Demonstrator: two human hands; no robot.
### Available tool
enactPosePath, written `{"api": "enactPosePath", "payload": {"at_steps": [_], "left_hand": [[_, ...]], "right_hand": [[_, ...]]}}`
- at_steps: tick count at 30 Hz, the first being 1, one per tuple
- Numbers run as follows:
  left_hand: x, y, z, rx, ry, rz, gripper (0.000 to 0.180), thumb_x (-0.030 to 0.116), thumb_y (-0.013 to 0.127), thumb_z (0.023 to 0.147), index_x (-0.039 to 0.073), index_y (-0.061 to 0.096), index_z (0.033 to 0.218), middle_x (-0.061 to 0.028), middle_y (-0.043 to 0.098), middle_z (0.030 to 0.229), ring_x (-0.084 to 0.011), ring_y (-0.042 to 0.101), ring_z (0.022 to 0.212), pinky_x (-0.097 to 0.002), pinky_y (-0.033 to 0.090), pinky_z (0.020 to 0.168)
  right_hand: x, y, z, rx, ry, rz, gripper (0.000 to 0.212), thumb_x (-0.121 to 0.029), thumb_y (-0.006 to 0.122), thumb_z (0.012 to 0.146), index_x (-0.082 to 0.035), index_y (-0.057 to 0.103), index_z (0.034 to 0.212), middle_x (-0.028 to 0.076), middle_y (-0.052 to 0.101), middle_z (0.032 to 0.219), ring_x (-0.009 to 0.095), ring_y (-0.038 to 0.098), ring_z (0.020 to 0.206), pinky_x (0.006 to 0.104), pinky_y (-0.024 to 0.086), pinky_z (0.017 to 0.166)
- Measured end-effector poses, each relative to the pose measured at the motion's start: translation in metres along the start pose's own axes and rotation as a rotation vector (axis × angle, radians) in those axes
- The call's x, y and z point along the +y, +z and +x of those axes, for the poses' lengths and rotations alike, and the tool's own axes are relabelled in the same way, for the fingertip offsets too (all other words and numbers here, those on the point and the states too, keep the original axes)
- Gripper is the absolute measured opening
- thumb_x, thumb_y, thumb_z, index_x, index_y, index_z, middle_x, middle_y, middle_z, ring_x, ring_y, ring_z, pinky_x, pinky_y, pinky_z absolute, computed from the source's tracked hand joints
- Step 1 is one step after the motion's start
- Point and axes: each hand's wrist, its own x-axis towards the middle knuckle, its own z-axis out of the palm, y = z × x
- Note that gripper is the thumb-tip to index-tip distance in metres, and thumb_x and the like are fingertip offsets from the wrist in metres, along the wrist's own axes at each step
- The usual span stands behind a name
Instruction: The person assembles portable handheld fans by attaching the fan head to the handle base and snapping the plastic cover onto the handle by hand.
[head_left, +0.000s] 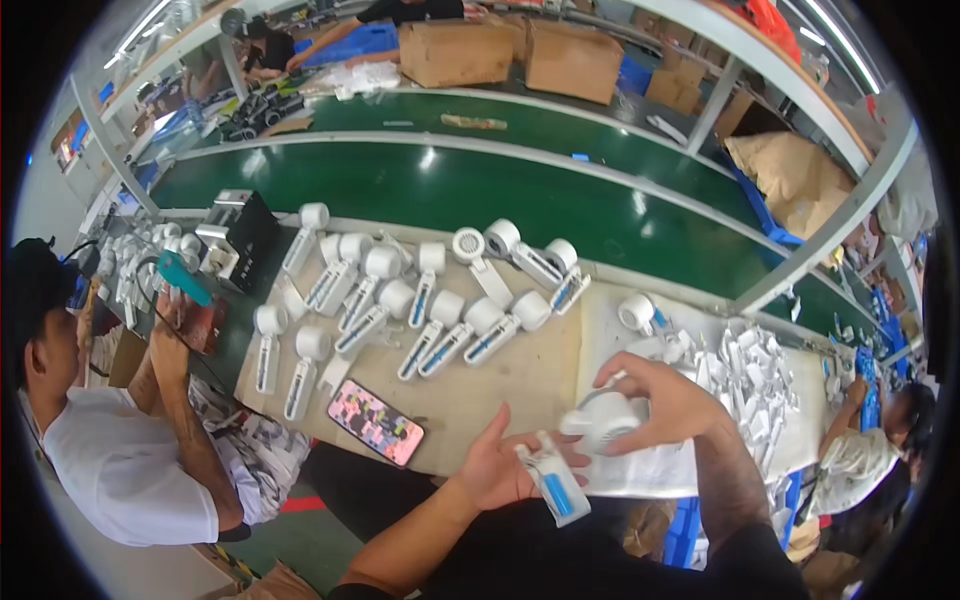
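My left hand (492, 468) is palm up with its thumb apart. Across its fingers lies a white handle shell (556, 486) with a blue cylinder inside. Just above and to the right, my right hand (660, 398) grips a white round fan head (603, 420), slightly blurred. Whether head and shell are joined, I cannot tell. Beyond my hands, several white handheld fans (448, 345) with blue cylinders in their open handles lie spread on the tabletop. Left of my left hand is a phone (376, 422) with a lit, colourful screen.
A pile of white plastic parts (745, 385) covers the right side of the worktop (535, 385). A black boxy device (240, 238) stands at the back left. Behind runs a green conveyor belt (420, 185). Co-workers sit at left (130, 440) and right (870, 450).
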Motion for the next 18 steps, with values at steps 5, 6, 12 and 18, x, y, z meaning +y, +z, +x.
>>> {"api": "enactPosePath", "payload": {"at_steps": [5, 6, 12, 18], "left_hand": [[-0.016, 0.052, -0.101, 0.771, 0.271, 0.493, 0.041, 0.037, 0.046, 0.105, 0.004, 0.051, 0.128, -0.0158, 0.069, 0.1, -0.0288, 0.07, 0.089, -0.0415, 0.059, 0.079], [-0.018, 0.066, -0.101, 0.819, 0.365, 0.521, 0.041, 0.039, 0.044, 0.105, 0.006, 0.05, 0.127, -0.0161, 0.069, 0.097, -0.0279, 0.07, 0.086, -0.0405, 0.059, 0.077], [0.0, 0.089, -0.092, 0.947, 0.6, 0.879, 0.05, 0.05, 0.034, 0.106, 0.004, 0.051, 0.117, -0.0162, 0.068, 0.087, -0.0219, 0.068, 0.072, -0.0349, 0.058, 0.066], [-0.002, 0.099, -0.089, 0.994, 0.549, 1.089, 0.056, 0.05, 0.038, 0.105, -0.002, 0.058, 0.11, -0.0141, 0.068, 0.087, -0.0205, 0.068, 0.07, -0.032, 0.058, 0.061]], "right_hand": [[-0.004, 0.097, 0.02, 0.038, -0.167, 0.394, 0.055, -0.008, 0.087, 0.072, -0.004, 0.056, 0.117, 0.004, 0.065, 0.108, 0.012, 0.063, 0.1, 0.03, 0.051, 0.091], [-0.003, 0.103, 0.023, 0.044, -0.212, 0.533, 0.056, -0.007, 0.087, 0.073, -0.003, 0.056, 0.119, 0.005, 0.064, 0.111, 0.013, 0.063, 0.104, 0.0301, 0.05, 0.093], [-0.01, 0.113, 0.049, 0.188, -0.372, 0.715, 0.063, -0.009, 0.085, 0.076, -0.001, 0.053, 0.13, 0.008, 0.064, 0.119, 0.017, 0.062, 0.112, 0.0323, 0.046, 0.1], [-0.011, 0.112, 0.056, 0.205, -0.469, 0.72, 0.058, -0.016, 0.081, 0.082, 0.001, 0.054, 0.13, 0.009, 0.064, 0.12, 0.017, 0.062, 0.113, 0.0338, 0.047, 0.101]]}}
